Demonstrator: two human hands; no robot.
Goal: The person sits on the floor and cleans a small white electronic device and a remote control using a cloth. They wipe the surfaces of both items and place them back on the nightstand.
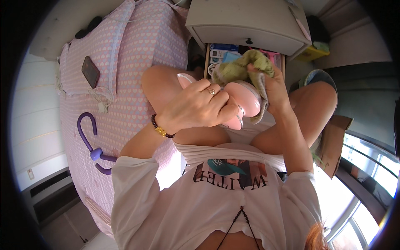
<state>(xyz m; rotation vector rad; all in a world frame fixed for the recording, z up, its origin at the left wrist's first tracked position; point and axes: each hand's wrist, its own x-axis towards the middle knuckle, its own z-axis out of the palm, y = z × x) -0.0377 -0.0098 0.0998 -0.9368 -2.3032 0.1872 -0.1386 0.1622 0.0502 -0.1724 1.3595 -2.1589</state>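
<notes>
My left hand (pixel 200 104), with a ring and a beaded bracelet, grips a pink handheld appliance (pixel 243 97) that has a rounded, glossy head and silver trim. Its exact kind I cannot tell. In my right hand (pixel 276 87) is a fuzzy green cloth (pixel 240 67), bunched up, with one fold hanging against the right side of the appliance's head. Both hands are above my lap. Just beyond them, an open drawer (pixel 206 62) holds a white remote control (pixel 216 54), a blue packet (pixel 231 57) and other small items, partly hidden by the cloth.
The drawer belongs to a pale nightstand (pixel 225 32). On my left is a bed (pixel 134 78) with heart-patterned bedding, bearing a phone (pixel 91 72), a white charger with cable (pixel 102 107) and a purple thigh exerciser (pixel 96 153). A cardboard box (pixel 334 143) stands at right.
</notes>
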